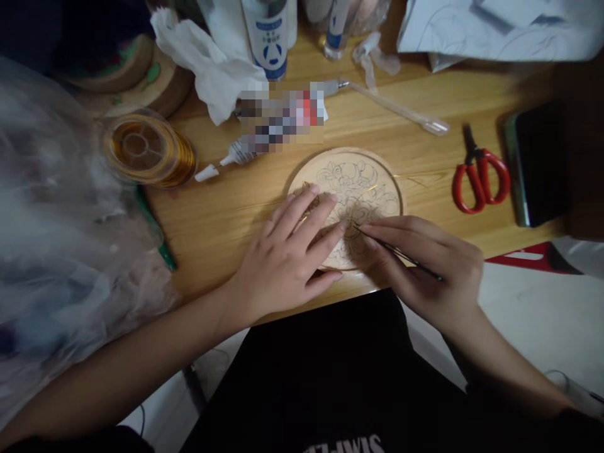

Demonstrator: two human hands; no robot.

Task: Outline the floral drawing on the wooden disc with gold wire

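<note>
A round wooden board with a flower pattern drawn in thin dark lines lies near the table's front edge. My left hand rests flat on its left side, fingers spread, covering part of the drawing. Pinched in my right hand are thin dark tweezers, their tip down at the pattern close to my left index finger. Fine gold wire shows on the board by my left fingers. Another gold strand reaches over the board's right rim.
Red-handled scissors and a phone lie at right. A spool of gold wire, a glue tube and crumpled tissue are at left. Behind are a plastic dropper and a bottle. Plastic wrapping covers the left side.
</note>
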